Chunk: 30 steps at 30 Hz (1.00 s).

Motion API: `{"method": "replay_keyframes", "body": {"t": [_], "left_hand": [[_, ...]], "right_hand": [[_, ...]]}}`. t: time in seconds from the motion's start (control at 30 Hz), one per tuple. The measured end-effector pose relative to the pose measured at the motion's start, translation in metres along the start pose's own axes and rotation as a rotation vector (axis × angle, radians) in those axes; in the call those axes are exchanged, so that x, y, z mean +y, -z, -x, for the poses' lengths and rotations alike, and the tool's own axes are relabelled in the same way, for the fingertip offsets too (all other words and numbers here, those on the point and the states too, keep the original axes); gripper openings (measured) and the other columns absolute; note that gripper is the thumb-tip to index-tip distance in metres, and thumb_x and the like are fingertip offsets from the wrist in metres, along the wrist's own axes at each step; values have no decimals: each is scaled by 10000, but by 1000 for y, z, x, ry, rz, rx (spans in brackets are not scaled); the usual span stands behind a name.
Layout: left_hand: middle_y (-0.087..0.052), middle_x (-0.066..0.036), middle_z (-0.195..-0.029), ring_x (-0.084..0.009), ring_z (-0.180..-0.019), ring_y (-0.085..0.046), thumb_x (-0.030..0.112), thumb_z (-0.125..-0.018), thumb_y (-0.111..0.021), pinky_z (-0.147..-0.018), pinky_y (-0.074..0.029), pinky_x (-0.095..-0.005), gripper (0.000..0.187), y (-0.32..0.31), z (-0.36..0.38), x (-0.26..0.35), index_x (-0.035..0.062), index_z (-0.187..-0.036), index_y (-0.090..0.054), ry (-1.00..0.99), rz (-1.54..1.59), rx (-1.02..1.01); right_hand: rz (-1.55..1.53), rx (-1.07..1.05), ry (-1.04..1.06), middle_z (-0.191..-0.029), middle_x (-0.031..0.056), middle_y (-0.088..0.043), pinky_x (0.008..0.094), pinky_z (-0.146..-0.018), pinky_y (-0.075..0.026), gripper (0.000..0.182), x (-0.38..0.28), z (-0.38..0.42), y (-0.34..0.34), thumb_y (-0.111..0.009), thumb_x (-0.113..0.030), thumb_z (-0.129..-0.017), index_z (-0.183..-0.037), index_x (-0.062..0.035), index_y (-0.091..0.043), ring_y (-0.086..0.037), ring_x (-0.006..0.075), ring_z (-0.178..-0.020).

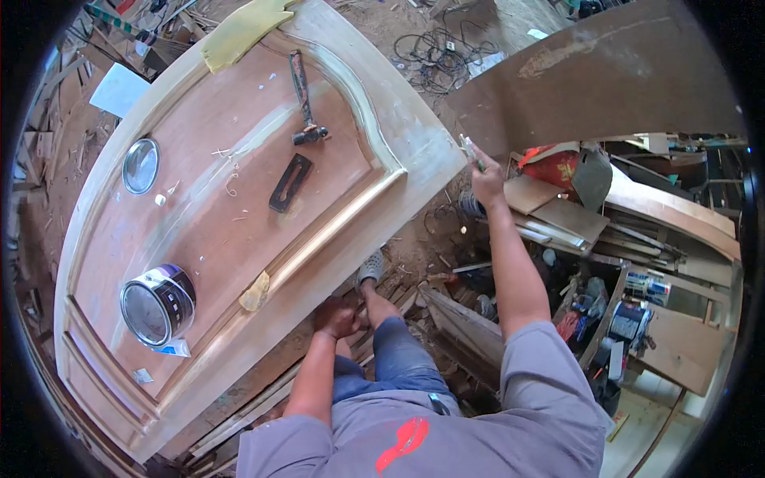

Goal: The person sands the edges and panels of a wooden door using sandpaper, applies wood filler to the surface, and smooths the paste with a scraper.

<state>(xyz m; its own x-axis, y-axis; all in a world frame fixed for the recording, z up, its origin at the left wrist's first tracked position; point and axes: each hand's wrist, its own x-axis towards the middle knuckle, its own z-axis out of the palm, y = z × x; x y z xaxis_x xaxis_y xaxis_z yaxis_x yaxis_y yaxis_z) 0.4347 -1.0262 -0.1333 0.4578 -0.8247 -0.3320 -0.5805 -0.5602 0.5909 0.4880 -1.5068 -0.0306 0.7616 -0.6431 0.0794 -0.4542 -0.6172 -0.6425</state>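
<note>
Beside the panel (pixel 255 231), tool (pixel 468 144) half-hidden

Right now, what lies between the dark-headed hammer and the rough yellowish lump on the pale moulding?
In the head view, a black oblong block with a slot lies between the hammer and the lump, on the reddish-brown panel.

The right hand (pixel 488 182) is gripping a slim item (pixel 468 145) too small to identify, the left hand (pixel 339 319) is hiding its palm and any grip, the view's top edge is cutting off the yellow sheet (pixel 245 33), and the bottom edge is cropping the gray shirt (pixel 494 442).
</note>
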Motion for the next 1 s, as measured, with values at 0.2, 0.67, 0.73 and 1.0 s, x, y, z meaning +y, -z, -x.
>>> {"method": "replay_keyframes", "body": {"t": [0.2, 0.67, 0.73, 1.0], "left_hand": [[-749, -157, -876, -385, -842, -733, 359, -795, -705, -772, -589, -530, 302, -20, 1, -12, 116, -968, -749, -52, 31, 61], [-748, -156, -1065, -350, -1054, -711, 393, -835, -683, -914, -578, -518, 390, 3, -6, 0, 78, -1056, -744, 114, 1, -305], [-748, -163, -1038, -358, -1025, -715, 365, -822, -675, -908, -578, -520, 381, -1, -7, -2, 72, -1056, -743, 124, 13, -325], [-741, -187, -991, -370, -990, -717, 357, -800, -702, -930, -565, -494, 454, -13, 0, -10, 56, -1140, -704, 81, 35, -196]], "right_hand": [[-35, 19, 420, -1411, 198, -660, 424, -1155, -473, 406, -2, -23, -51, -639, -11, -977, -1380, -50, -676, -609, 337, -1360], [433, -21, 322, -1450, 194, -627, 470, -1156, -462, 578, 54, -3, -37, -503, 76, -883, -1439, -47, -603, -594, 395, -1343], [456, -147, 116, -1429, 199, -640, 464, -1135, -475, 580, 42, 3, -18, -499, 44, -895, -1457, -64, -589, -606, 381, -1328], [299, -295, 534, -1254, 140, -746, 464, -1025, -526, 427, -30, -102, 4, -659, -83, -874, -1287, -145, -746, -686, 349, -1186]]}}
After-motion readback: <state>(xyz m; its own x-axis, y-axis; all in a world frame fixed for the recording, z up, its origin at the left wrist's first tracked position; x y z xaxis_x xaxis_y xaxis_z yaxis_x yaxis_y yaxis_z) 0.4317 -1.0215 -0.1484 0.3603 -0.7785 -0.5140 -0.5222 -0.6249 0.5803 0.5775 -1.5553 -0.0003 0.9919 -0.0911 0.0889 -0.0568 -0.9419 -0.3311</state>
